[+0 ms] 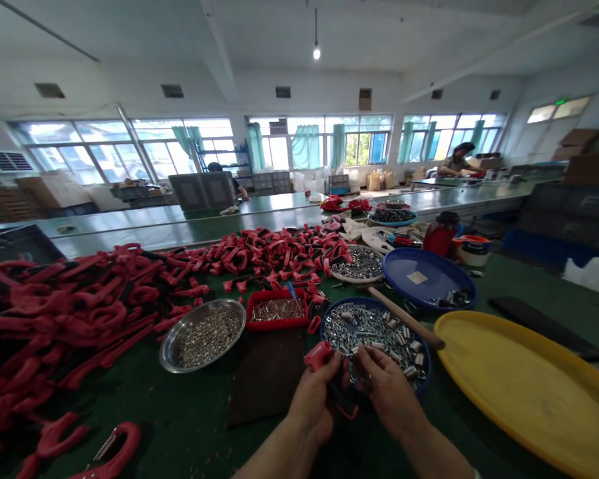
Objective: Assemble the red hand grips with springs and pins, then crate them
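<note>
My left hand (317,399) is closed around a red and black plastic part (319,356), whose red end sticks out above the fingers and whose thin curved end shows below. Close beside it, my right hand (387,392) has its thumb and fingers pinched together near the part; what they hold is too small to make out. Both hands are over the near edge of a blue tray (426,372) of springs and small metal pieces. A hammer with a wooden handle (404,316) lies across that tray's rim.
Red and black parts (94,299) are heaped at left. A steel bowl (167,362) and red tray (252,322) hold small metal pieces. A yellow tray (529,392) stands right, a blue plate (399,266) behind. People sit at far benches.
</note>
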Motion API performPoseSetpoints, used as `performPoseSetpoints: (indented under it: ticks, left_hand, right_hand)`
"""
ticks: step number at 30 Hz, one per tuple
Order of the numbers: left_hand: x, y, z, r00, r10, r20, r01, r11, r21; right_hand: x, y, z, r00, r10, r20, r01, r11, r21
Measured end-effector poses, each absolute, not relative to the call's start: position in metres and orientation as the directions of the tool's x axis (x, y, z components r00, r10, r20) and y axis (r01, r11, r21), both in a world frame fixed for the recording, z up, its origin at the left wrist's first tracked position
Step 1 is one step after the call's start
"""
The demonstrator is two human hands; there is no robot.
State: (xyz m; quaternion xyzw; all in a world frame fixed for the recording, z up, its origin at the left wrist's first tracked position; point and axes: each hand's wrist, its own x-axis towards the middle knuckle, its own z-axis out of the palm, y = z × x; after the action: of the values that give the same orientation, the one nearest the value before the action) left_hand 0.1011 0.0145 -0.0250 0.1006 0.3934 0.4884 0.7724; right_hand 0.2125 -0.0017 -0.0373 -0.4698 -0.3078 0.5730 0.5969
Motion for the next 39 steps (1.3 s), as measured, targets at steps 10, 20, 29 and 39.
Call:
performPoseSetpoints:
  ticks: [10, 20, 29, 39]
  left_hand:
    - [0.08, -0.007, -0.029, 0.42, 0.659, -0.623, -0.571, 0.726, 0.383]
    - [0.061, -0.006, -0.025, 0.734, 0.476, -0.484, -0.465, 0.872, 0.152]
    - [0.052, -0.014, -0.033, 0.685, 0.515, -0.516, -0.304, 0.845, 0.44]
    - [0.03, -0.015, -0.039, 0.877, 0.444, -0.185, -0.405, 0.889, 0.215]
  right_hand:
    - [0.213, -0.006, -0.006, 0.015, 0.965, 0.262, 0.188, 0.255, -0.949]
    - [0.199, -0.015, 0.01, -0.2, 0.928, 0.316, 0.324, 0.367, -0.872]
    - [0.203, -0.01, 0.008, -0.283, 0.943, 0.178, 0.508, 0.304, -0.806]
    - [0.243, 0.035, -0.009, -0.158, 0.986, 0.059, 0.915, 0.168, -0.368]
